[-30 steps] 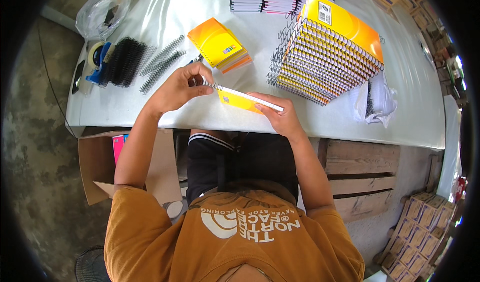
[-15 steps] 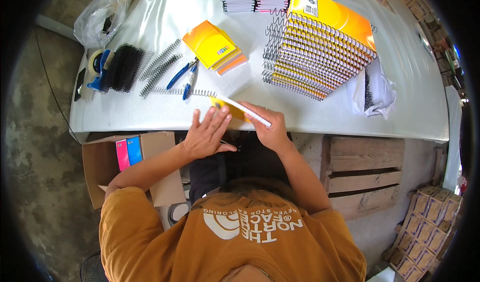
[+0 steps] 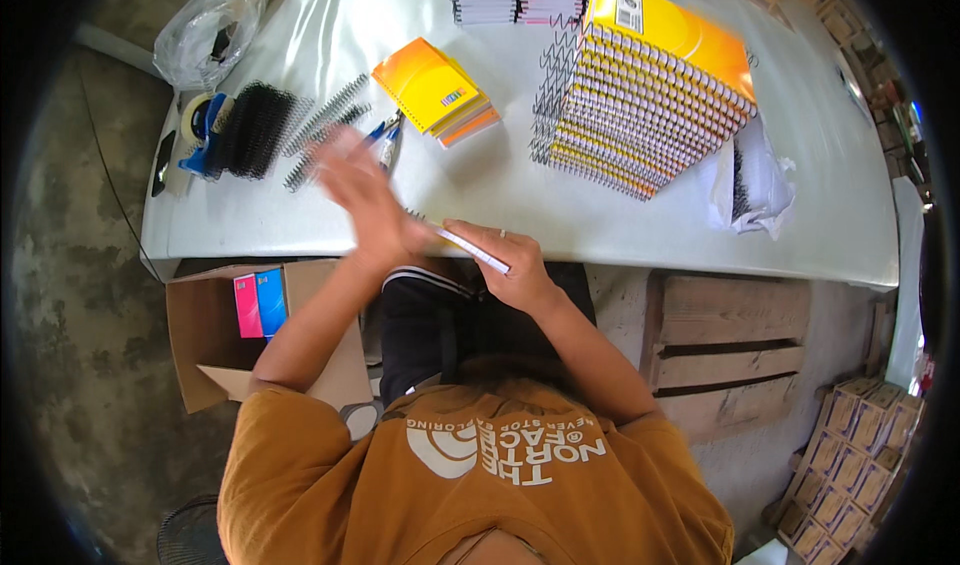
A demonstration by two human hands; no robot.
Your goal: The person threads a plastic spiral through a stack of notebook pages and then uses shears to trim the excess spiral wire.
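Observation:
My right hand [image 3: 515, 270] is closed around a small notebook [image 3: 478, 252], held edge-up at the table's front edge. White page edges show on it, with a little yellow cover. A short bit of wire coil [image 3: 415, 215] shows beside its far end. To the left, my left hand [image 3: 368, 200] is raised, its fingers stretched out and blurred by motion, with nothing visible in them. Behind those fingers lie blue-handled pliers [image 3: 391, 145], partly hidden, and loose metal coils [image 3: 335, 105]. Further back is a small pile of yellow-orange notebooks [image 3: 430, 85].
A tall stack of spiral-bound yellow notebooks [image 3: 650, 105] stands at right, beside a white plastic bag [image 3: 765, 190]. Black coils [image 3: 258, 130], a blue tape dispenser [image 3: 205, 135] and a clear bag [image 3: 210, 35] lie at left. Below, a cardboard box [image 3: 200, 345] holds pink and blue notebooks.
My left hand has left the notebook's cover and swung up and left, over the pliers and coils. My right hand has moved slightly left and nearer with the notebook.

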